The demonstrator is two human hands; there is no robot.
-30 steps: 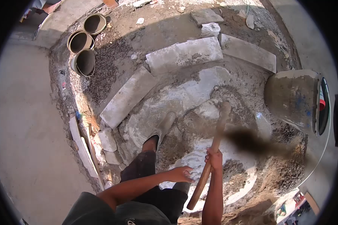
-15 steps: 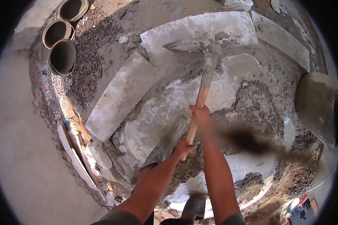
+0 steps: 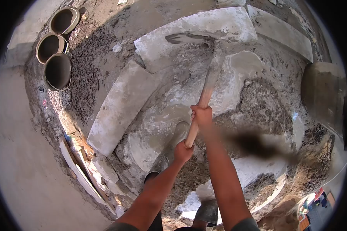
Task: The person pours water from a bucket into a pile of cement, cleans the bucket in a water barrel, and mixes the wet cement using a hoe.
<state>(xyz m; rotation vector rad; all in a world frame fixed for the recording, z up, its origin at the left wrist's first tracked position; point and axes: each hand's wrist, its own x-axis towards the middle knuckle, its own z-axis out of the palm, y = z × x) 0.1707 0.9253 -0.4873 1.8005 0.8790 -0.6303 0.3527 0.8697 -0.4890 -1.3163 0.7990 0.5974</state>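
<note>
My left hand (image 3: 184, 151) is wrapped round the lower end of a wooden handle (image 3: 206, 91). Higher up the same handle, my right hand (image 3: 202, 114) grips it with closed fingers. The handle's upper part is coated in grey mud and slants up to a muddy tool head (image 3: 192, 39), which lies against the near side of a pale concrete slab (image 3: 227, 24). The exact shape of the head is hard to tell under the mud. Wet grey mortar (image 3: 181, 92) spreads below the slab, around my boot (image 3: 180, 133).
Three buckets (image 3: 58, 72) stand at the upper left beside gravel. Another slab (image 3: 121, 107) lies left of the handle and one more (image 3: 283, 32) at the upper right. A large muddy container (image 3: 323, 94) is at the right. Boards (image 3: 81, 173) lie at the lower left.
Over the last second, my left hand has taken hold of the handle and the tool has swung up to the slab. Lately both hands have shifted slightly left and the view has moved.
</note>
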